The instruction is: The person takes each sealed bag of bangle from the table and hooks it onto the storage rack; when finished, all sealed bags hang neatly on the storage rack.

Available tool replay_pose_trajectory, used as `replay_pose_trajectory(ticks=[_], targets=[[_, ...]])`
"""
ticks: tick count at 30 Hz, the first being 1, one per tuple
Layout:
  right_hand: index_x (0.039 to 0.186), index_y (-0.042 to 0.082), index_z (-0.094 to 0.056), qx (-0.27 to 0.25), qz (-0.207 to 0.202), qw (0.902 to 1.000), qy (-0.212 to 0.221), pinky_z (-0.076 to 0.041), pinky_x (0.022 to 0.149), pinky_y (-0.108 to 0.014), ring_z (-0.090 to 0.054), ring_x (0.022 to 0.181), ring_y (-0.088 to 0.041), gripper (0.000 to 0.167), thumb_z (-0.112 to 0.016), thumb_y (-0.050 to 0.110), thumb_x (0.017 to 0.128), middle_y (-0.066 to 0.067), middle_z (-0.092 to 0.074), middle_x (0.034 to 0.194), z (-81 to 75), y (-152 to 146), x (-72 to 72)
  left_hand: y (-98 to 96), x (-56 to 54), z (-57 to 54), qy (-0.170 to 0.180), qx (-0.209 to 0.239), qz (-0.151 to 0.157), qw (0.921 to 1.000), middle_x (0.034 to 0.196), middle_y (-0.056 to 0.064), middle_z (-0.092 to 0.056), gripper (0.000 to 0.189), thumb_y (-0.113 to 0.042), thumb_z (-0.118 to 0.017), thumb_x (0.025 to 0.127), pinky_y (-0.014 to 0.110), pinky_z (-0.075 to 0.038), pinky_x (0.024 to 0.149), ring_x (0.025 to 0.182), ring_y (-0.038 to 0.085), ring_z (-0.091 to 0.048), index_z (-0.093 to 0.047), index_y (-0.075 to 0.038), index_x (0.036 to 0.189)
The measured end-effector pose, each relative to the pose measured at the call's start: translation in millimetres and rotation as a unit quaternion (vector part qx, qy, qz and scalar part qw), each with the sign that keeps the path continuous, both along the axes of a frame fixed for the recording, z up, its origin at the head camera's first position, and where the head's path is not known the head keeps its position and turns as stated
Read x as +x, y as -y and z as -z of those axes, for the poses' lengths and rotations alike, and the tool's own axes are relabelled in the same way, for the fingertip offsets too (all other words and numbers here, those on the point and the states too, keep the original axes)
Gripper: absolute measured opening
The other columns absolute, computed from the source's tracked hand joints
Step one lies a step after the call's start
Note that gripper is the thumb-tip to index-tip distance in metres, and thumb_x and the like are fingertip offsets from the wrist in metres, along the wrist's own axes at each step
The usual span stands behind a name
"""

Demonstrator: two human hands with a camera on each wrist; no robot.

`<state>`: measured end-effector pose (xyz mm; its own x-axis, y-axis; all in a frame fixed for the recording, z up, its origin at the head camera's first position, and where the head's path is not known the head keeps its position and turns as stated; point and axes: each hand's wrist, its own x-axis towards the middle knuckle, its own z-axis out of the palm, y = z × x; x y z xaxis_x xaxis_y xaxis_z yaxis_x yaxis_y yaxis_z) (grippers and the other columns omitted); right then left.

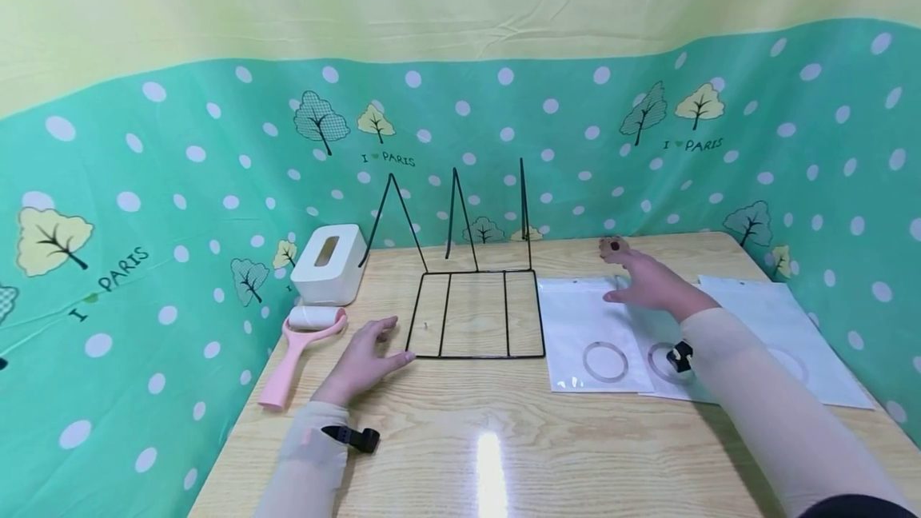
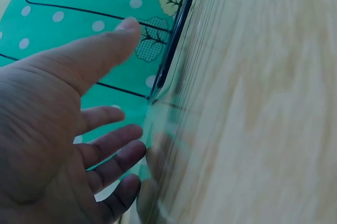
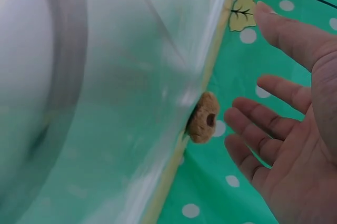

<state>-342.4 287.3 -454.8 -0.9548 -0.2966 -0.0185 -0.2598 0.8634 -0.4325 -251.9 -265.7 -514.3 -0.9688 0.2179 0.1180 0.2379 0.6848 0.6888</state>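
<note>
My left hand [image 1: 365,362], fingers loosely spread, is at the front left corner of a black wire rack [image 1: 475,358]. In the left wrist view its thumb [image 2: 113,42] overlaps the rack's thin wires, and nothing is in its grasp. Over on the right, my right hand [image 1: 651,282] hovers above flat clear plastic bags [image 1: 568,318] with grey rings printed on them. Its fingers are apart and hold nothing. A small fuzzy brown piece with a dark spot [image 3: 202,121] sits at the table's back edge, just beyond the right fingertips.
Left of the rack stand a white tissue box [image 1: 345,262] and a pink-handled lint roller [image 1: 288,366]. Another bag [image 1: 799,310] lies at the far right. A green dotted cloth [image 1: 237,158] walls the wooden table [image 1: 432,438] at the back and sides.
</note>
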Motion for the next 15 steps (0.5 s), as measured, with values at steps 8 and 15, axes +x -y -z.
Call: replay_pose_trajectory(ticks=[8, 15], targets=[[0.149, -0.003, -0.052, -0.009, 0.000, 0.9997, 0.023, -0.042, 0.108, -0.064, -0.050, 0.134, -0.049, 0.077, -0.088, 0.028, 0.088, -0.028, -0.053, 0.147, 15.5, 1.1, -18.9, -3.8, -3.1, 5.9, -0.003, -0.022, -0.009, 0.9997, 0.127, 0.007, -0.064, 0.073, -0.040, -0.089, 0.084, 0.047, -0.048, 0.097, 0.112, 0.026, -0.059, -0.062, -0.006, 0.144], [0.137, -0.003, -0.063, -0.011, 0.014, 0.9997, 0.019, -0.045, 0.106, -0.060, -0.057, 0.127, -0.045, 0.060, -0.088, 0.017, 0.087, -0.025, -0.063, 0.135, 22.3, 8.2, -27.4, -7.6, -3.2, 9.2, -0.004, -0.023, -0.014, 0.9996, 0.111, 0.001, -0.063, 0.063, -0.036, -0.091, 0.083, 0.039, -0.046, 0.083, 0.094, 0.019, -0.054, -0.069, -0.009, 0.135]])
